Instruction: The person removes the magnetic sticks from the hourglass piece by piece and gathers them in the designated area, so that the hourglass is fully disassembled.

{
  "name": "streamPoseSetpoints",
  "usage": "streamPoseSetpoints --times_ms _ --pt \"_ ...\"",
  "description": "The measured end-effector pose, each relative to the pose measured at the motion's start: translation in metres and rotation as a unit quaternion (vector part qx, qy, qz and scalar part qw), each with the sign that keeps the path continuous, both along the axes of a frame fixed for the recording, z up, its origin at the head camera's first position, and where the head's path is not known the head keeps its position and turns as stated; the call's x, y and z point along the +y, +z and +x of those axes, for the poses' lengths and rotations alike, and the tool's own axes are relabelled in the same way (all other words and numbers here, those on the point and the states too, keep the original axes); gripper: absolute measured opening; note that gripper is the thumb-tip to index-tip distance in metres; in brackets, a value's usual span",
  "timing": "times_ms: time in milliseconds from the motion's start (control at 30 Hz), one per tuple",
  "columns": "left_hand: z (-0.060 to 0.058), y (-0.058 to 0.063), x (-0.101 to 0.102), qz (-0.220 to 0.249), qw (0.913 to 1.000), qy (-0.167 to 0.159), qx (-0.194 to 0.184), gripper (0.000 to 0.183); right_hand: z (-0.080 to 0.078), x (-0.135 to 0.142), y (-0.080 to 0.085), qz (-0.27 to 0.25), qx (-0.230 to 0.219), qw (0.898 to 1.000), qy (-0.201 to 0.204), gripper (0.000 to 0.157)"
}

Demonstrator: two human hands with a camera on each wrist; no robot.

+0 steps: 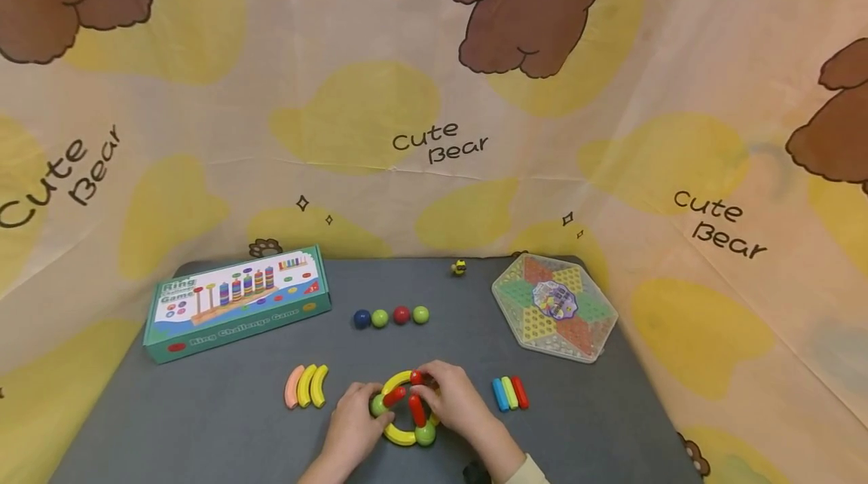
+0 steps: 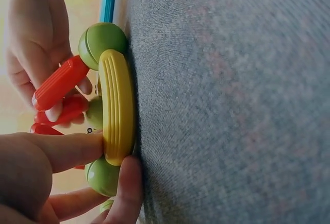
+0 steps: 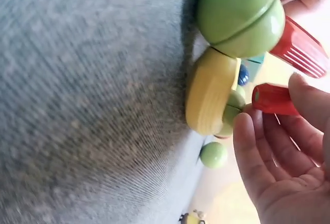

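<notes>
A ring of yellow curved rods (image 1: pixel 400 436) joined by green balls (image 1: pixel 425 434) lies on the table, with red rods (image 1: pixel 417 410) standing up from the balls and leaning inward. At its left side, my left hand (image 1: pixel 354 424) grips a green ball (image 2: pixel 103 177), thumb and fingers also touching the end of a yellow curved rod (image 2: pixel 118 108). My right hand (image 1: pixel 456 397) is over the ring's far right, pinching a red rod (image 3: pixel 274 99) between thumb and fingers. In the right wrist view its near end is exposed, just above a green ball.
Several loose balls (image 1: pixel 401 315) line up behind the ring. Curved rods (image 1: pixel 307 386) lie left; short straight rods (image 1: pixel 509 393) lie right. A game box (image 1: pixel 237 303), a hexagonal game board (image 1: pixel 554 308) and a small yellow-black figure (image 1: pixel 459 268) stand farther back.
</notes>
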State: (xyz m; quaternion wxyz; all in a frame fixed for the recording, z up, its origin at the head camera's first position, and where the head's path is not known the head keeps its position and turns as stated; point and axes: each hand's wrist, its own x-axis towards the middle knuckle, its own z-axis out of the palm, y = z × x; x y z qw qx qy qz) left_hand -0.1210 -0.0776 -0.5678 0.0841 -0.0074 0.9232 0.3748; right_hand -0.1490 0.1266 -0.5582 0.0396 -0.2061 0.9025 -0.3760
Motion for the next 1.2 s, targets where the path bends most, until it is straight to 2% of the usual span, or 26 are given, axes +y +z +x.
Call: streamPoseSetpoints --times_ms 233,367,467,700,800,900,1033,1200 --pt "-0.001 -0.001 -0.001 0.023 0.9995 -0.022 0.0 0.046 0.003 0.012 0.011 -0.065 -0.03 0.997 -0.038 0.03" --pt "-0.001 -0.003 -0.001 0.045 0.9988 -0.019 -0.01 0.059 0.004 0.024 0.017 -0.104 -0.038 0.991 -0.08 0.03" --pt "-0.001 -0.005 -0.001 0.058 0.9981 -0.016 -0.016 0.068 0.005 0.037 0.02 -0.113 -0.042 0.985 -0.12 0.028" --pt "-0.001 -0.006 0.0 0.081 0.9966 -0.006 0.013 0.062 0.008 0.069 0.022 -0.096 -0.035 0.973 -0.206 0.027" --pt "-0.001 -0.007 0.0 0.055 0.9983 -0.001 0.021 0.056 0.009 0.081 0.023 -0.095 -0.037 0.967 -0.233 0.029" --pt "-0.001 -0.008 -0.001 0.032 0.9994 0.0 0.01 0.055 0.011 0.091 0.023 -0.09 -0.04 0.963 -0.253 0.031" --pt "-0.001 -0.011 -0.002 0.036 0.9991 -0.019 0.008 0.055 0.013 0.106 0.021 -0.06 -0.037 0.959 -0.276 0.028" --pt "0.0 -0.014 -0.001 0.047 0.997 -0.042 0.044 0.054 0.016 0.126 0.014 -0.023 -0.034 0.952 -0.303 0.026"
